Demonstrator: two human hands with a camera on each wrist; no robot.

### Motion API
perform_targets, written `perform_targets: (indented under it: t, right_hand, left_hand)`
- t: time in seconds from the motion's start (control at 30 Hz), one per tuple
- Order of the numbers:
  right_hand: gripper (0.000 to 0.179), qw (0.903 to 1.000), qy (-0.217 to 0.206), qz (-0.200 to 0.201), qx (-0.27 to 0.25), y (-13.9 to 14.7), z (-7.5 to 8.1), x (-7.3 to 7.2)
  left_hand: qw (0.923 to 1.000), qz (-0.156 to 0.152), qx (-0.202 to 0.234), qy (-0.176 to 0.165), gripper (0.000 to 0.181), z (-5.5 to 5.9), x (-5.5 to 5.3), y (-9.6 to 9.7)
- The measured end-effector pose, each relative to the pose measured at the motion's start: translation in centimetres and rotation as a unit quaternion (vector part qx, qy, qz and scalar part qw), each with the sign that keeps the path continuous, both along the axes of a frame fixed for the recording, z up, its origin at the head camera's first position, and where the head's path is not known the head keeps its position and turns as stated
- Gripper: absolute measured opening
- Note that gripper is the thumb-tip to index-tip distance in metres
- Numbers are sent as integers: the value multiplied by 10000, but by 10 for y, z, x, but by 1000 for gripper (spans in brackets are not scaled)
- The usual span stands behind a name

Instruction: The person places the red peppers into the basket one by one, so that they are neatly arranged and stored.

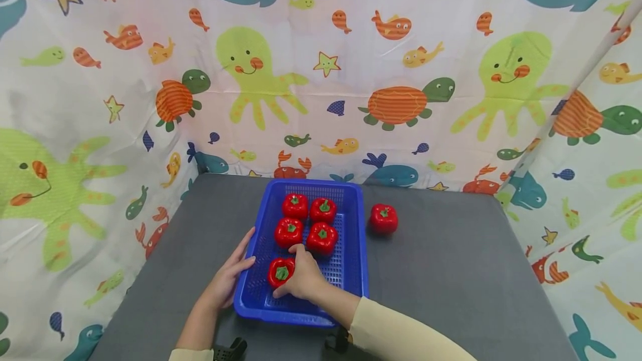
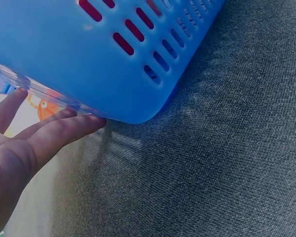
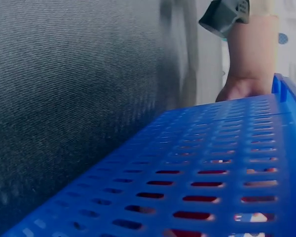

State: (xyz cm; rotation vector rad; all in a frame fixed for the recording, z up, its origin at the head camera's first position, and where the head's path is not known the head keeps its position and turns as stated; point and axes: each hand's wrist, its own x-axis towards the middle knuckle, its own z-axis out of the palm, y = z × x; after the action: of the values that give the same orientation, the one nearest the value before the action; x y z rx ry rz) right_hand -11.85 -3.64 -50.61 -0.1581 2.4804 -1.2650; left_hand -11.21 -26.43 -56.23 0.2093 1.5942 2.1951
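Observation:
A blue plastic basket (image 1: 362, 249) with slotted walls stands on the table, holding several red bell peppers. Two pairs of peppers sit toward its far end, among them one pepper (image 1: 322, 238) close to my right fingertips. My right hand (image 1: 307, 278) reaches in and grips the red bell pepper (image 1: 281, 273) at the near left, thumb on the near side and fingers on the far side. With fairly straight fingers, my left hand (image 1: 228, 280) touches the basket's left outer wall. In the left wrist view, the left fingertips (image 2: 96, 121) meet that wall.
One more red bell pepper (image 1: 383, 219) lies on the grey table (image 1: 441, 261), just right of the basket. A curtain (image 1: 321, 82) printed with sea animals encloses the back and both sides.

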Motion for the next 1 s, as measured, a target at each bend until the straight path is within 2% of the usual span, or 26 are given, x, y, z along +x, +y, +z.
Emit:
perform_targets:
  t: [0.17, 0.33, 0.47, 0.6, 0.7, 0.77, 0.87, 1.0]
  right_hand:
    - [99, 9996, 8, 227, 169, 5, 7, 5]
    - [98, 9990, 99, 433, 98, 17, 23, 7]
    - [93, 9980, 73, 581, -224, 32, 40, 3]
    - [88, 9949, -208, 790, -584, 51, 53, 2]
    - [83, 9924, -262, 1020, -636, 66, 61, 0]
    - [76, 9914, -120, 1139, -630, 77, 64, -4]
    - [61, 9920, 249, 1100, -574, 92, 68, -14]
    - [49, 9934, 640, 714, -635, 111, 71, -31]
  left_hand:
    - [10000, 12, 7, -7, 63, -1, 1, -1]
    - [10000, -31, 57, 15, 63, 0, 2, -3]
    - [10000, 3, 91, 33, 63, 1, 2, -4]
    - [9999, -9, 91, 52, 62, 2, 2, -6]
    - [10000, -19, 79, 46, 62, 2, 3, -6]
    - [9999, -43, 111, 46, 62, 1, 3, -6]
    - [9998, -64, 175, 4, 62, 1, 2, -4]
    - [9997, -33, 231, -60, 62, 2, 0, -2]
